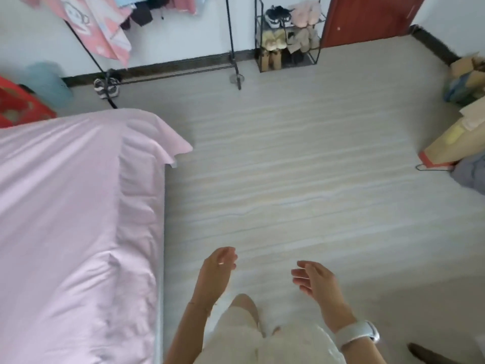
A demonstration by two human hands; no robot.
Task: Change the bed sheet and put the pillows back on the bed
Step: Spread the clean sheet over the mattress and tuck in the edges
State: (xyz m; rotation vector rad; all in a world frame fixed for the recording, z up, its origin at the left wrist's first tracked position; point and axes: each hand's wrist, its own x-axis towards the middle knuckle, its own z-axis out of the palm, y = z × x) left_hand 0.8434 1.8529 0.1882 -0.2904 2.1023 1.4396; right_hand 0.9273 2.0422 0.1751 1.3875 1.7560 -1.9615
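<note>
Pink sheet already covers bed at left, both hands' grip loose and empty, left hand, right hand; no pillows visible, fetch them next, carry two-handed.

Wore nothing over either forearm, both arms bare from elbow down. Carried a thin pale ring on a finger of the left hand, and a fine thread-like bracelet just behind that hand at the wrist. Had a broad white band with a rounded watch body strapped round the wrist just behind the right hand. Was dressed below both hands in a cream, loosely fitting garment with soft folds, blurred in detail.
</note>
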